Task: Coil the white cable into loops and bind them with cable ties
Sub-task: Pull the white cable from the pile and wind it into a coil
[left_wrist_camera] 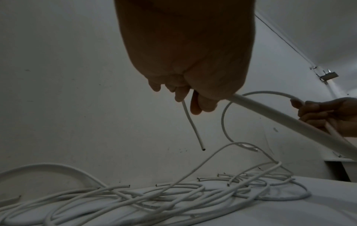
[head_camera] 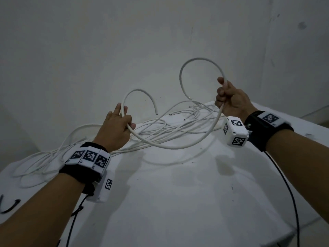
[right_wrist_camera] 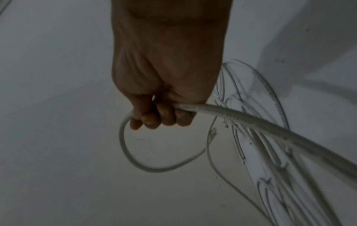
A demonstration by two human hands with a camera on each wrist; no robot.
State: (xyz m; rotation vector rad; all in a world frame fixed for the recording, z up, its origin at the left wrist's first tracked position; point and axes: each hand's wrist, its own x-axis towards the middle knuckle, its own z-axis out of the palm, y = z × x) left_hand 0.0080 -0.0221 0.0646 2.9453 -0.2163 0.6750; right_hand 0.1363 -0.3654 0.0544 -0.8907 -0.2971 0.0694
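A white cable (head_camera: 175,146) hangs in a slack arc above the white table (head_camera: 178,193) between my two hands. My left hand (head_camera: 119,125) grips it near one end; that end arches up and drops to a cut tip (head_camera: 156,113). The left wrist view shows the same cable (left_wrist_camera: 270,116) leaving my left hand (left_wrist_camera: 193,97), with the short end (left_wrist_camera: 193,126) hanging down. My right hand (head_camera: 229,98) grips the cable further along, and a round loop (head_camera: 183,68) stands above it. In the right wrist view my right hand (right_wrist_camera: 164,113) is closed round the cable (right_wrist_camera: 260,120).
A tangle of several more white cable lengths (head_camera: 170,122) lies along the back of the table, running to the far left edge (head_camera: 35,163). A white wall stands close behind. Black wrist-device leads (head_camera: 292,202) hang off both arms. A dark curved item (head_camera: 10,207) lies at the lower left.
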